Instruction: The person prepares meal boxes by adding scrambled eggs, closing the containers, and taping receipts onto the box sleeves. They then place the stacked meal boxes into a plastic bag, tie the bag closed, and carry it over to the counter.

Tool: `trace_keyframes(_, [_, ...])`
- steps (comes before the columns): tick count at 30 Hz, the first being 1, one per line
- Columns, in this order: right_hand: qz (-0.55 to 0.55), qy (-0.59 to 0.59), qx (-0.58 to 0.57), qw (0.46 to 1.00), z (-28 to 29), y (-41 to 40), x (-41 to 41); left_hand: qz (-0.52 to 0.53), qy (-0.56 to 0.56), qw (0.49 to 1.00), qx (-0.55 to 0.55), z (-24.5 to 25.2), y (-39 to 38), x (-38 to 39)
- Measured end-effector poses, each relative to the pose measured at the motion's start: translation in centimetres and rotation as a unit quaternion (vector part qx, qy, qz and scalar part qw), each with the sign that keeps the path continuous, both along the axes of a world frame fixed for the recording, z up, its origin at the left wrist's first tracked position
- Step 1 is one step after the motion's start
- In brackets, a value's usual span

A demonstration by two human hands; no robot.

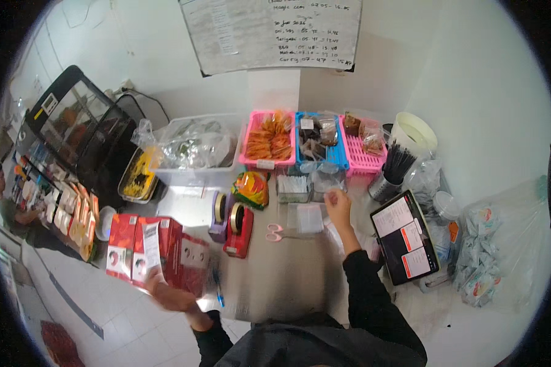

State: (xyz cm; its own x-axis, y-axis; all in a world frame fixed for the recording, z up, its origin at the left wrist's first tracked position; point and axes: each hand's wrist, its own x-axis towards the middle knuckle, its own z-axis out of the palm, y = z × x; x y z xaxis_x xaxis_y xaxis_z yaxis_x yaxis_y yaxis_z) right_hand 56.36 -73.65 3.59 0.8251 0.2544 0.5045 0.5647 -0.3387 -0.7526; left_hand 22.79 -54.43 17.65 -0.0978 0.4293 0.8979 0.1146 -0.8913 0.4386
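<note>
My left hand (171, 293), blurred, is at the lower end of a printed paper slip (152, 243), its fingers closed on it. The slip lies against red paper boxes (121, 238) at the table's left edge. A clear plastic bag with red contents (193, 261) sits beside them. My right hand (339, 205) is over the front of a clear plastic container (322, 180), fingers bent; whether they grip anything is hidden. Left of that container stands another one holding white packets (294, 184). Pink-handled scissors (275, 233) and a white stack of sheets (309, 218) lie nearby.
Red (238, 236) and purple tape dispensers (218, 220) stand mid-table. Behind are a white bin (197, 176) and pink (267, 161) and blue baskets (323, 158). A tablet (406, 238) leans at right, near a cup of black straws (385, 186). Another person (14, 206) is at far left.
</note>
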Motion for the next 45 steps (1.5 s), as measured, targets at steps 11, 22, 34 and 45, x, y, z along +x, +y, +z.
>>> trace_keyframes(11, [0.274, 0.448, 0.263, 0.809, 0.9, 1.2, 7.4, -0.508, 0.263, 0.813, -0.108, -6.4, -3.8, 27.4])
trace_keyframes(22, [0.368, 0.413, 0.107, 0.826, 5.5, -1.4, -7.9, -0.290, -0.088, 0.746, -0.593, -10.0, -6.0, 18.7])
trace_keyframes(34, [0.452, 0.548, 0.145, 0.688, 3.3, 2.1, -25.1, -0.273, 0.506, 0.766, -0.287, -7.7, -11.0, -4.6])
trace_keyframes(45, [0.645, 0.261, -0.005, 0.719, 3.6, 13.1, -39.4, -0.076, -0.111, 0.835, -0.534, -18.1, 13.2, -17.3])
